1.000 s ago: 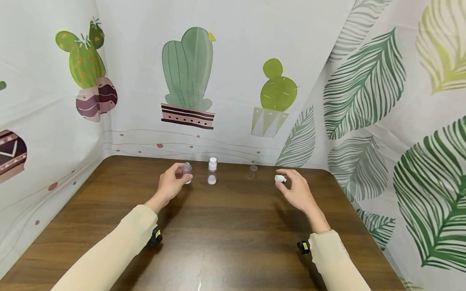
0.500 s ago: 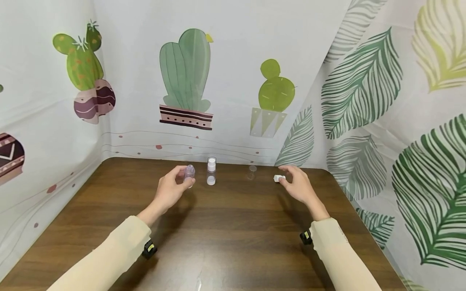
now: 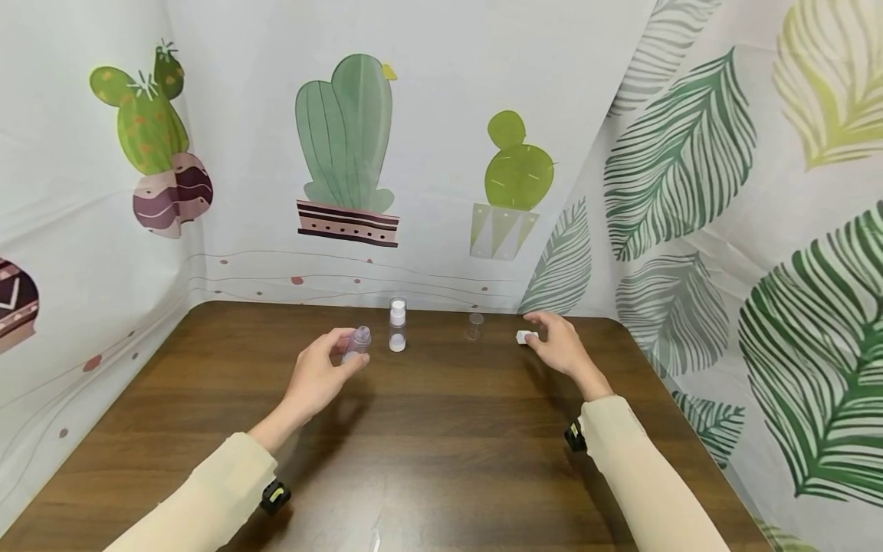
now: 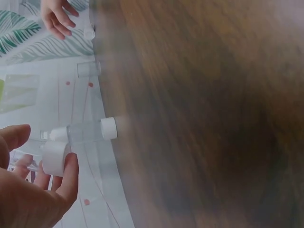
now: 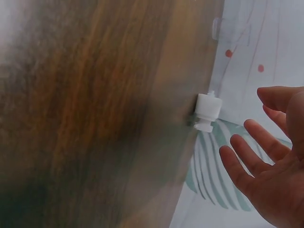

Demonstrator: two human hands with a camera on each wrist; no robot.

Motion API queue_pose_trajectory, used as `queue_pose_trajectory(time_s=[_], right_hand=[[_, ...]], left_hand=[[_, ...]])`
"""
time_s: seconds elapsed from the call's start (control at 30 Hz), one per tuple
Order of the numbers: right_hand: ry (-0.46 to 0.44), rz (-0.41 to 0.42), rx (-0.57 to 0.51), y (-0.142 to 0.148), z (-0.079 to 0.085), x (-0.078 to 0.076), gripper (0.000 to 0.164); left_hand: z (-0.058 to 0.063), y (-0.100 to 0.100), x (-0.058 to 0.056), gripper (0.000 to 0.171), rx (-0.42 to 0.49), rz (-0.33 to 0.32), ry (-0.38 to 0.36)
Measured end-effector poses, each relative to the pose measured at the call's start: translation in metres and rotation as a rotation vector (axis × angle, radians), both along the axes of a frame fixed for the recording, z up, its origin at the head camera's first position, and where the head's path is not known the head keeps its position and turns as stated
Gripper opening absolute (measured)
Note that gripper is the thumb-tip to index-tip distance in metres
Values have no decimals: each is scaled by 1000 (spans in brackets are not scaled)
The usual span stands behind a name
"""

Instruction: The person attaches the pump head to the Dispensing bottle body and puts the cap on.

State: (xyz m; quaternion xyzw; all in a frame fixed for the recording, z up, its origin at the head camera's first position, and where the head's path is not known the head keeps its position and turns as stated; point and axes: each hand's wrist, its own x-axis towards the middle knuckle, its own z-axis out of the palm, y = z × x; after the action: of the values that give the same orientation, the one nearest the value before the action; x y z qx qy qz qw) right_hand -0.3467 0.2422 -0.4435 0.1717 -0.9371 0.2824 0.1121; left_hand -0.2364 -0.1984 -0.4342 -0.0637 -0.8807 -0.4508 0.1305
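My left hand holds a small clear bottle between thumb and fingers, tilted above the table. Its white base faces the table in the left wrist view. My right hand is spread beside a white pump head that lies on its side on the table. In the right wrist view a gap shows between those fingers and the pump head. Between the hands stand an upright clear pump bottle with white pump and base, and a clear cap.
The brown wooden table runs back to a white curtain printed with cacti and leaves. The pump bottle and cap stand near the table's back edge, and the pump bottle is close to the right of my left hand.
My right hand has let go of the pump head, which now lies on the table. My left hand has drawn its bottle slightly nearer and tilted it.
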Motion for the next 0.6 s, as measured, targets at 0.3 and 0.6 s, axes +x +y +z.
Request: queue_pose_trajectory(time_s=[0.3, 0.6], right_hand=[[-43, 12, 16, 0, -9, -10, 39], [-89, -17, 47, 1, -20, -18, 40]], left_hand=[[2, 12, 15, 45, -21, -30, 32], [5, 25, 25, 44, -22, -70, 33]])
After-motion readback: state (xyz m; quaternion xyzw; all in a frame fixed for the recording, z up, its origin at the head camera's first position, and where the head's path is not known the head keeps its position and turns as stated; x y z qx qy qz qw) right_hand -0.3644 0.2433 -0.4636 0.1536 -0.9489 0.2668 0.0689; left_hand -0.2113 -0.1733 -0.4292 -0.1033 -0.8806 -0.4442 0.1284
